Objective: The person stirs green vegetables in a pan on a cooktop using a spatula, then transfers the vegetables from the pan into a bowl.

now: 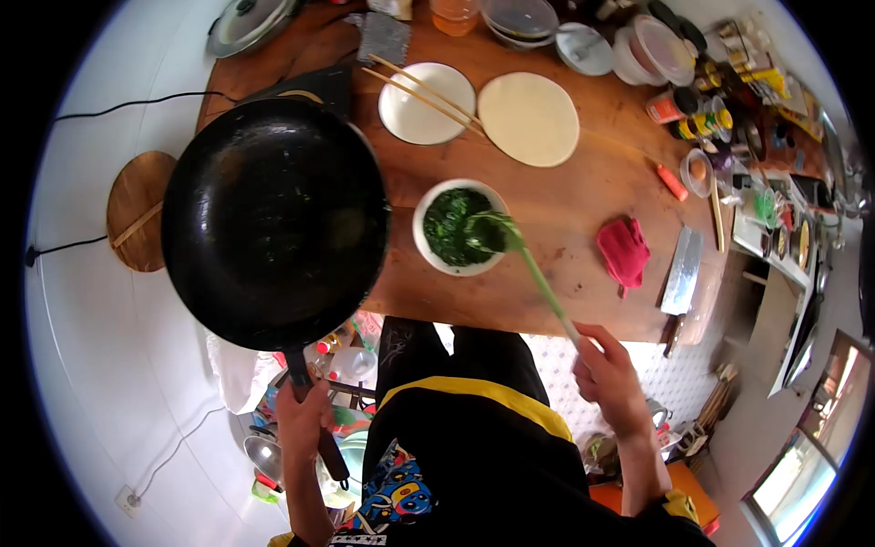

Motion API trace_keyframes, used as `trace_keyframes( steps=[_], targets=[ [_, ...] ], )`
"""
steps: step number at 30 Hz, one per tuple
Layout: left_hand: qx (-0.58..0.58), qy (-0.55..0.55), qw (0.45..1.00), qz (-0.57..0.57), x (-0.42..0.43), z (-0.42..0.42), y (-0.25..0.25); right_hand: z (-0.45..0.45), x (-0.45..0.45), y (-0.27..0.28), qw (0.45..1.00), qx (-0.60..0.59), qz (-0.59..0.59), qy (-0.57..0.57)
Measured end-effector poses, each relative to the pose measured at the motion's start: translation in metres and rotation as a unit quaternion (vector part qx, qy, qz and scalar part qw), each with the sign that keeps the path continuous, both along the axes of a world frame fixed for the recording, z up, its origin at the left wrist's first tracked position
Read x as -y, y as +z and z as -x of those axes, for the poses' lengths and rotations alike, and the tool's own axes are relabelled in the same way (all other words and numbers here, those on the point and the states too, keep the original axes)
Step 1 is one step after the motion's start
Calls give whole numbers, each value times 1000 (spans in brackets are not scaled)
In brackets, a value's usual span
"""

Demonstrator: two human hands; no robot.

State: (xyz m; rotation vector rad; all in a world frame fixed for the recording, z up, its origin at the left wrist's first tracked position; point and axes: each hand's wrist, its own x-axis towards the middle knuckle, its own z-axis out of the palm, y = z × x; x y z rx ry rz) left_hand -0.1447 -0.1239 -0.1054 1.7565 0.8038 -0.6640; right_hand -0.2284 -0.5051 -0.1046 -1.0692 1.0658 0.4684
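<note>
My left hand (305,419) is wrapped round the dark handle of a black wok (273,219), tipped so its inside faces me; only a thin dark residue shows in it. My right hand (606,374) grips the pale green handle of a ladle (540,273). The ladle's head rests in a white bowl (422,239), among wet chopped greens (451,223). Part of the head is hard to make out against the greens. Behind that bowl stands a white bowl (424,105) with a pair of chopsticks (424,94) across it, beside a pale round disc (529,118).
On the wooden table's right side lie a red cloth (623,252), a cleaver (683,273) and a red-capped item (672,182). Jars and lidded bowls (661,50) crowd the back right. A round wooden lid (137,214) leans at left, near a black cable (146,98).
</note>
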Motion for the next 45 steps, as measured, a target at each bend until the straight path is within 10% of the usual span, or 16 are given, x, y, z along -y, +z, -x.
trace_keyframes(
  steps=[7,15,23,28,36,41,45],
  targets=[
    [-25,-28,999,38,-32,-29,3,-76,-78,104,978,85,108,157],
    [-33,-80,986,145,-76,-69,15,-218,-259,63,802,371,428,189],
    [81,-166,967,175,-107,-100,29,-223,-349,78,843,392,291,228],
    [-38,-79,982,168,-113,-107,33,-189,-297,107,890,255,202,319],
    [-54,-153,982,98,-109,-117,56,-270,-352,137,954,212,-98,-187],
    [136,-284,947,61,-99,-118,55,-250,-402,131,967,235,-49,-89],
    [216,-332,918,29,-94,-126,62,-205,-374,111,940,243,213,106]
  ],
)
